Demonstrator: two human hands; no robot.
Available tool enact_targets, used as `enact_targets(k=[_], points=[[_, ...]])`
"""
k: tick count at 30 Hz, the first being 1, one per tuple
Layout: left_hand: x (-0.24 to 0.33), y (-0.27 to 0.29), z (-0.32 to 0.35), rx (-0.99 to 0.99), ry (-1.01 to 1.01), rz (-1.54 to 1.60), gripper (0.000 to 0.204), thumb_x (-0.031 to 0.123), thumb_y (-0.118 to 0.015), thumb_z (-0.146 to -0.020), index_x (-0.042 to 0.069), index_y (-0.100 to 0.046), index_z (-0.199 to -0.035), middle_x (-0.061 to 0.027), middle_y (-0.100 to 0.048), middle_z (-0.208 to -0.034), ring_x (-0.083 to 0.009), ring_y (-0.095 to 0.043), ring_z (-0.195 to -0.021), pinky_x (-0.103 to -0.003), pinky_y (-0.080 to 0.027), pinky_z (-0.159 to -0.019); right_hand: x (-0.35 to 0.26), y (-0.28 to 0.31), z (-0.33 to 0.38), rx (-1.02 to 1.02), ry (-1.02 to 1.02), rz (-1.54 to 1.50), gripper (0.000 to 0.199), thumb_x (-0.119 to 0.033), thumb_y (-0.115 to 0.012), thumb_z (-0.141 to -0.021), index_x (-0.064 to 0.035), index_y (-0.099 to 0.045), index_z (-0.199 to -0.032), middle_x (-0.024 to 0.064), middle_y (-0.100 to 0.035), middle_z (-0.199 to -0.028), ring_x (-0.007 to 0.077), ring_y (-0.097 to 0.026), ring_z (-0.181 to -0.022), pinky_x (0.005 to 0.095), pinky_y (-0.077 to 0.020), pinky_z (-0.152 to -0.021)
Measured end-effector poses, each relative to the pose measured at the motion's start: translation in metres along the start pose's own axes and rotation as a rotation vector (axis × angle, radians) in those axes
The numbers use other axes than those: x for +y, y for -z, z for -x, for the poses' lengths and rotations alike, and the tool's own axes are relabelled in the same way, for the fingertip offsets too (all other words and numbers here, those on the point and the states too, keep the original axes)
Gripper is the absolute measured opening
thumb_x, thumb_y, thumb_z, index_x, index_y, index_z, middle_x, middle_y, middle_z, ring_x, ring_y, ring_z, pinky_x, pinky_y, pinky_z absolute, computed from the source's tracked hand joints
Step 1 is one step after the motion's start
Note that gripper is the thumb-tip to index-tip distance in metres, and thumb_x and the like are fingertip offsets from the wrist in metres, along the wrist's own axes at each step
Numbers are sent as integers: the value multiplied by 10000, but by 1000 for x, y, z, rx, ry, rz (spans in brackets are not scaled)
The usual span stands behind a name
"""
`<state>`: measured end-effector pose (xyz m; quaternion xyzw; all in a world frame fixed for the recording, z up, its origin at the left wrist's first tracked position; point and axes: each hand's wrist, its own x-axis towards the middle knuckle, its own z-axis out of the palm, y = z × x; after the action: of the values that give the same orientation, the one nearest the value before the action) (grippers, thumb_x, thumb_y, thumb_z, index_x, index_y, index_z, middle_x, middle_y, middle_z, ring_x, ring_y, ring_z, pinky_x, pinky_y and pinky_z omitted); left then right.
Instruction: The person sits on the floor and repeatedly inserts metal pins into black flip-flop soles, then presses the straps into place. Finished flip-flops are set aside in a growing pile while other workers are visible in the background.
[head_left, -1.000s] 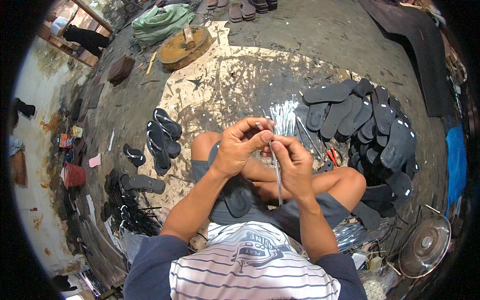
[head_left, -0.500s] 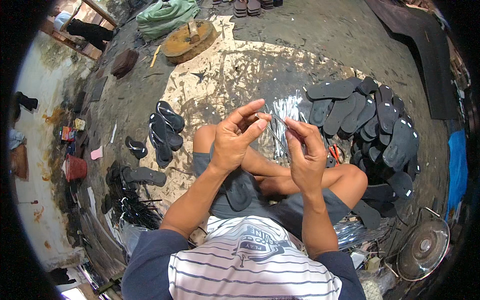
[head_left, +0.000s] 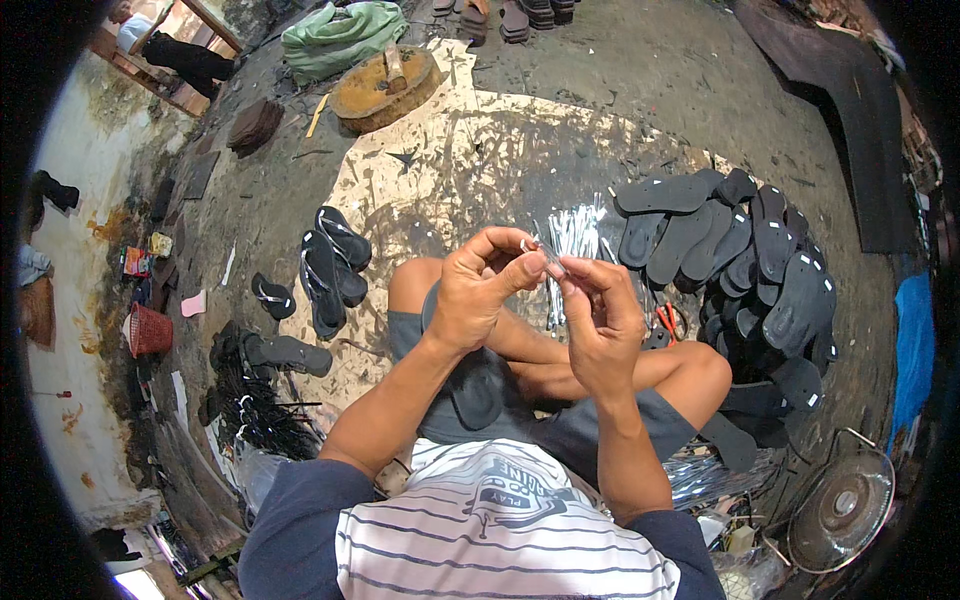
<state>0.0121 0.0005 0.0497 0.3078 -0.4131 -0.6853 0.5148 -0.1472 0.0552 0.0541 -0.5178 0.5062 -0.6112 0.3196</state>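
Observation:
My left hand [head_left: 478, 292] and my right hand [head_left: 606, 308] meet in front of me, fingertips nearly touching. Both pinch a thin silvery-dark sandal strap [head_left: 548, 256]; fingers cover most of it. A black sandal sole [head_left: 474, 398] rests on my lap below the left forearm. Just beyond the hands, a bundle of shiny silver-white straps [head_left: 577, 232] lies on the floor. Orange-handled pliers [head_left: 668, 318] lie by my right knee. To the right spreads a big heap of black soles [head_left: 710, 235], several with small white labels.
Finished black sandals [head_left: 325, 270] stand at left, beside a smaller one [head_left: 272, 295]. Behind sit a round wooden block [head_left: 385, 100] and a green sack [head_left: 335, 45]. A red basket [head_left: 150, 330] is by the wall; a round metal fan [head_left: 842, 505] stands at lower right.
My hands have come closer together and slightly lower. The strap, stretched visibly between them before, is now mostly covered by fingers. The left fingers have curled in more.

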Motion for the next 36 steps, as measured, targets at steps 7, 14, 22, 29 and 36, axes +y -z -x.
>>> enact_targets(k=[7,14,22,29,36], points=[[-2,-7,-1,16,-47,-15,216,43,-751,-935,0,-666,-1128,-61,-724,-997,-125,-704,-910,-261,-584,-823,3,-1,-1,-36,24,12,275,41,-666,-914,-40,-718,-1172,128,-688,-1073,221,-690,-986,329,-552,-858],[2,-8,0,29,-34,-44,220,33,-751,-929,10,-678,-1136,-63,-715,-1061,-117,-686,-965,-265,-574,-867,1,-3,-3,-87,-42,-50,245,14,-692,-911,-47,-718,-1147,120,-703,-1070,209,-714,-935,314,-566,-801],[21,94,5,-114,-310,-1573,601,400,-834,-809,78,-682,-1293,-173,-642,-1329,-374,-555,-1292,-491,-424,-1079,-32,43,-2,-138,-76,-295,140,29,-708,-922,5,-676,-1056,103,-683,-880,165,-699,-767,274,-569,-644],[3,84,73,-105,162,-1148,567,236,-803,-846,88,-594,-1352,-139,-563,-1380,-293,-521,-1317,-437,-383,-1120,-117,58,-16,-538,397,-919,112,107,-675,-866,38,-762,-879,192,-728,-858,236,-685,-684,310,-570,-585],[12,58,65,151,317,-523,406,129,-757,-905,-44,-629,-1250,-70,-713,-1095,-136,-672,-969,-299,-541,-893,-116,49,5,-382,439,-575,119,-173,-770,-890,-99,-728,-973,17,-740,-848,105,-714,-704,423,-581,-870]])
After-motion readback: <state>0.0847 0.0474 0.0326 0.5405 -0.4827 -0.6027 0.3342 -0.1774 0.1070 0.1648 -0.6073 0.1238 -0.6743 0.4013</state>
